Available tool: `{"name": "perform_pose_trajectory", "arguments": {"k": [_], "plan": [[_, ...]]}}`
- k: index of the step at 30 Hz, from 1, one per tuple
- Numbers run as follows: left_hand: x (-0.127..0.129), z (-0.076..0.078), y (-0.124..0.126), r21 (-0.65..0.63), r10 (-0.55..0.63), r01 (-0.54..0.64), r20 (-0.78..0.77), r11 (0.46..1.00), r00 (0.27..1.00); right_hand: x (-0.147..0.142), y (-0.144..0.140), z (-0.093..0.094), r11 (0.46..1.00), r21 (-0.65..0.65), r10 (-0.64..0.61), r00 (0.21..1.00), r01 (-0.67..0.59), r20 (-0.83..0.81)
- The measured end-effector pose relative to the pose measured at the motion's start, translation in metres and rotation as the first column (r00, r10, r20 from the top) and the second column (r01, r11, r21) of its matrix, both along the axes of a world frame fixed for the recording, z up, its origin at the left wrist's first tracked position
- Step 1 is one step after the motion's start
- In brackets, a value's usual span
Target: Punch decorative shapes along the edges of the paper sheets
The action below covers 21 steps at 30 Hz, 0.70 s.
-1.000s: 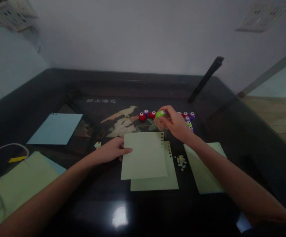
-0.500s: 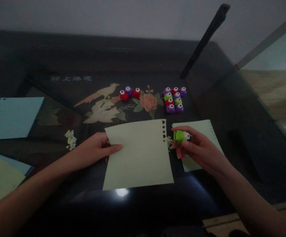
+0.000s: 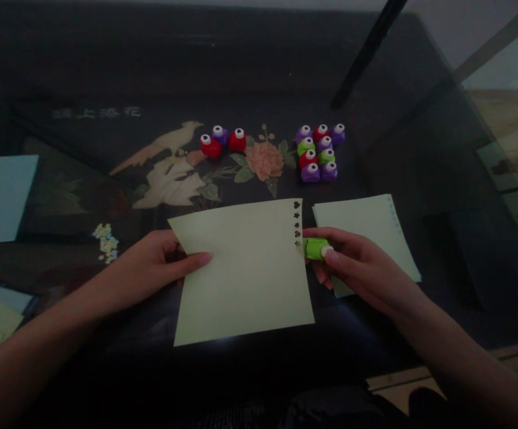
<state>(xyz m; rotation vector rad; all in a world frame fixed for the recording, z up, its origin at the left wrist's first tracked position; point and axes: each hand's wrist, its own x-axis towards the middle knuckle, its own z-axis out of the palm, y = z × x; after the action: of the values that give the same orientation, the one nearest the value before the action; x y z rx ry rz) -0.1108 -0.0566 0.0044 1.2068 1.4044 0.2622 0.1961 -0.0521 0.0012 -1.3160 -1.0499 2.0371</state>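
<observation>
Mid-punching: green punch (image 3: 316,248) pinched in right hand (image 3: 357,268), set against right edge of pale sheet (image 3: 243,271) near table's (image 3: 420,149) front edge; left hand (image 3: 154,268) gripping sheet's left edge. Probably needing alignment below existing holes, then a squeeze.

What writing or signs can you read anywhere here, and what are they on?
Four pale characters stand on the dark table above the bird inlay: too blurred to read.
Small shapes (heart, star and the like) on the caps of the paper punches: symbols, not text.
Punched shapes along the edge of the green sheet: no words or numbers.
</observation>
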Motion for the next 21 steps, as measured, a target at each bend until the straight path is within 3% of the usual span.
{"name": "perform_pose_trajectory", "arguments": {"k": [21], "plan": [[-0.0030,-0.0067,-0.0022,-0.011,-0.042,0.041,-0.025,0.999,0.999,-0.0001,-0.0017,0.0030,0.997,0.067,0.023,0.998,-0.027,0.052]]}}
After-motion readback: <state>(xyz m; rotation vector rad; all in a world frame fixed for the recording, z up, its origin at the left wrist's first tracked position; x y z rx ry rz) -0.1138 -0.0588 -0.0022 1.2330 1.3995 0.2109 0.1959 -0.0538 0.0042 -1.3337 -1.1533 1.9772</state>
